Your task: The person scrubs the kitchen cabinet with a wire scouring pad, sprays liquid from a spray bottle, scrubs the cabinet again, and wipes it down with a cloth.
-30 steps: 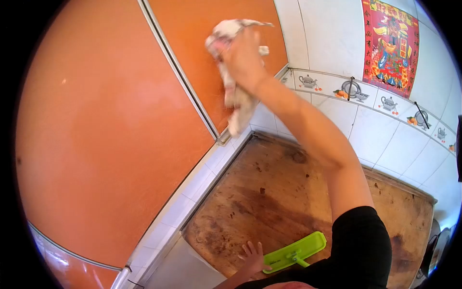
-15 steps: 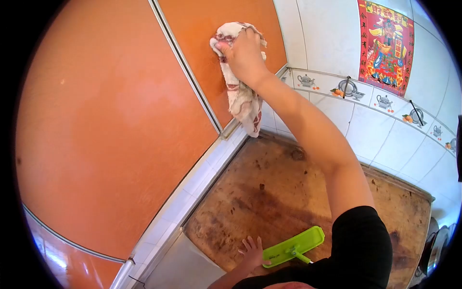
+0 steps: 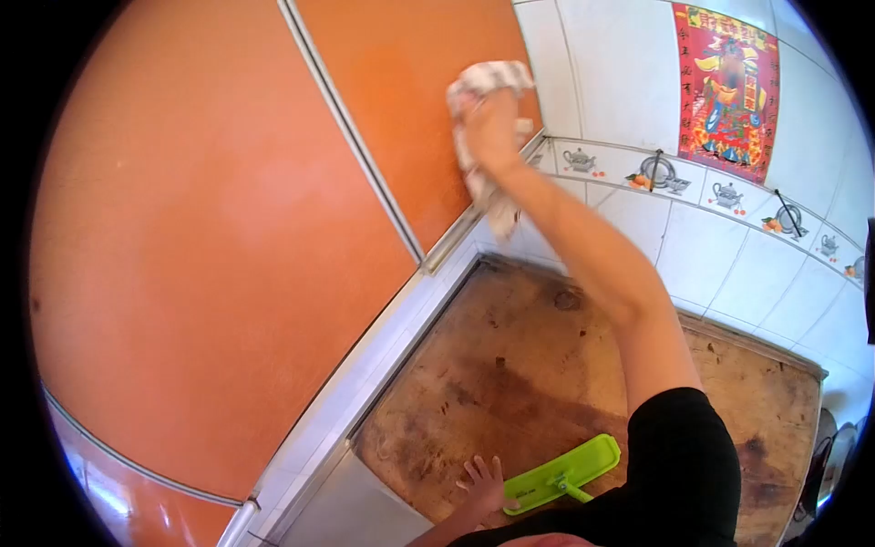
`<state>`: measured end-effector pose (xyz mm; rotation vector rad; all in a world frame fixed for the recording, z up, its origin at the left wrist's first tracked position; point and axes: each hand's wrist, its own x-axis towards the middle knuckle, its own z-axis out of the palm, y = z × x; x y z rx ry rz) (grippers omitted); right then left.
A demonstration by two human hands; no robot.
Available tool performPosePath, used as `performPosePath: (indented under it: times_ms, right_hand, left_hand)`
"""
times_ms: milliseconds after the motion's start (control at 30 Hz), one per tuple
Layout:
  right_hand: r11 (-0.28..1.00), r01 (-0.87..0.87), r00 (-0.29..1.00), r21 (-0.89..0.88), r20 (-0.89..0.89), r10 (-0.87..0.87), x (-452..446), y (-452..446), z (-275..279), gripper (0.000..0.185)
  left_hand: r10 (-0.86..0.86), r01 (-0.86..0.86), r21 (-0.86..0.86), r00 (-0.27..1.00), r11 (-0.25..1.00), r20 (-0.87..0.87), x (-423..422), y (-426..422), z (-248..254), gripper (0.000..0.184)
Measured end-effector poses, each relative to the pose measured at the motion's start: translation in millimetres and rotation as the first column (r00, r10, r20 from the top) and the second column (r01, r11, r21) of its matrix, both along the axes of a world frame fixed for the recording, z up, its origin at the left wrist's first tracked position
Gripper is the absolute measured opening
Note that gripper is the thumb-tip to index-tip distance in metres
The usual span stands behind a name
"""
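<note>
My right hand (image 3: 493, 128) is closed on a white and reddish cloth (image 3: 478, 82), pressed against the right orange panel (image 3: 410, 91) near its right edge. The cloth's lower end hangs past the panel's bottom frame. My left hand (image 3: 485, 485) rests on the stained wooden board (image 3: 529, 346) with its fingers spread. Right beside it lies a green flat mop head (image 3: 565, 474), its handle running under my dark sleeve.
A larger orange panel (image 3: 210, 255) fills the left side, divided off by a metal strip (image 3: 355, 137). White wall tiles (image 3: 702, 246) with a teapot border stand behind the board. A red poster (image 3: 727, 96) hangs above. Dark pans (image 3: 825, 469) show at the lower right.
My right hand and the cloth have moved right and slightly down across the orange panel. My left hand stays by the green mop head.
</note>
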<state>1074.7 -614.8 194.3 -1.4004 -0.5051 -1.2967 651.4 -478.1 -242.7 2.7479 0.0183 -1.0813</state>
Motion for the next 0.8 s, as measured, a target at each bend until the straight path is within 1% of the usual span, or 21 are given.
performPosePath:
  times_ms: [33,67,100,167,233,267,300,333,367,400,433,467,500,533,567,633,700,733,767,800]
  right_hand:
    - [0.992,-0.121,0.963,0.031,0.245,0.11,-19.4,22.0,-8.6,0.031]
    - [0.998,-0.047,0.937,-0.041,0.343,0.059,-53.8,31.1,-7.1,0.03]
    - [0.994,0.032,0.898,-0.103,0.44,0.017,-85.1,35.6,8.2,0.031]
    - [0.954,0.132,0.892,-0.268,0.452,0.004,-86.6,47.4,39.9,0.033]
    - [0.943,0.049,0.959,-0.329,0.28,0.048,-94.9,43.2,101.4,0.036]
    - [0.861,0.193,0.976,-0.47,0.178,-0.122,-80.7,39.4,129.4,0.035]
    - [0.734,0.3,0.948,-0.61,0.104,-0.302,-62.9,34.6,156.5,0.035]
    - [0.703,0.566,0.799,-0.431,0.498,-0.337,-53.4,15.4,176.7,0.017]
    - [0.814,0.471,0.856,-0.34,0.4,-0.328,11.0,10.6,191.6,0.015]
    - [0.813,0.531,0.782,-0.239,0.508,-0.361,41.6,-10.4,192.1,0.011]
    - [0.698,0.634,0.766,-0.333,0.392,-0.509,78.8,-26.3,179.9,0.014]
    - [0.548,0.704,0.699,-0.452,0.306,-0.646,115.6,-42.1,167.9,0.017]
    - [0.868,0.333,0.921,-0.368,0.324,-0.215,201.7,-70.9,145.6,0.05]
    - [0.892,0.346,0.921,-0.29,0.288,-0.263,182.0,-80.2,113.5,0.032]
    - [0.908,0.367,0.917,-0.204,0.246,-0.315,149.3,-82.6,75.5,0.04]
    - [0.956,0.291,0.953,-0.04,0.104,-0.285,140.9,-75.1,23.7,0.045]
    - [0.97,0.172,0.968,-0.173,-0.153,-0.199,116.9,-78.8,-15.9,0.045]
    - [0.975,0.145,0.966,-0.167,-0.188,-0.176,107.3,-78.5,-37.4,0.046]
    - [0.979,0.118,0.963,-0.164,-0.222,-0.153,103.0,-77.5,-59.5,0.047]
    - [0.975,0.171,0.97,-0.142,-0.149,-0.192,108.4,-75.2,-85.5,0.047]
  left_hand:
    - [-0.005,0.006,0.012,1.0,1.0,-0.019,-0.1,0.0,6.2,0.135]
    - [-0.009,0.01,0.025,0.999,1.0,-0.043,-0.8,-1.5,9.2,0.134]
    - [-0.013,0.014,0.021,0.999,1.0,-0.041,1.8,-2.9,8.5,0.134]
    - [-0.009,0.01,0.02,0.999,1.0,-0.046,0.7,-0.1,6.4,0.133]
    - [-0.01,0.01,-0.01,1.0,1.0,-0.029,-0.7,4.2,4.0,0.133]
    - [-0.009,0.008,-0.032,1.0,0.999,-0.019,-2.8,4.6,1.1,0.133]
    - [-0.018,0.018,-0.011,1.0,1.0,0.016,-7.3,5.2,-3.9,0.133]
    - [-0.026,0.026,0.009,0.998,1.0,0.059,-8.9,5.5,-11.1,0.133]
    - [-0.035,0.032,0.029,0.994,0.999,0.1,-10.6,5.9,-18.5,0.133]
    - [-0.04,0.036,0.038,0.99,0.999,0.133,-11.7,6.4,-25.2,0.133]
    - [-0.039,0.033,0.037,0.988,0.999,0.153,-9.1,7.2,-28.7,0.133]
    - [-0.04,0.035,0.037,0.986,0.999,0.161,-10.2,9.3,-31.9,0.133]
    - [-0.037,0.033,0.027,0.987,0.999,0.159,-12.1,9.1,-34.4,0.132]
    - [-0.038,0.034,0.023,0.986,0.999,0.159,-12.2,11.0,-35.0,0.132]
    - [-0.04,0.037,0.021,0.986,0.999,0.163,-12.9,12.7,-36.8,0.132]
    - [-0.053,0.052,0.013,0.982,0.999,0.179,-15.3,14.2,-42.4,0.132]
    - [-0.063,0.062,0.011,0.983,0.998,0.174,-15.8,14.9,-45.3,0.132]
    - [-0.069,0.067,0.018,0.987,0.998,0.144,-14.9,14.4,-42.7,0.132]
    - [-0.069,0.066,0.038,0.995,0.997,0.076,-9.2,8.0,-28.8,0.133]
    - [-0.048,0.047,0.024,0.997,0.999,0.056,-8.7,5.9,-22.4,0.133]
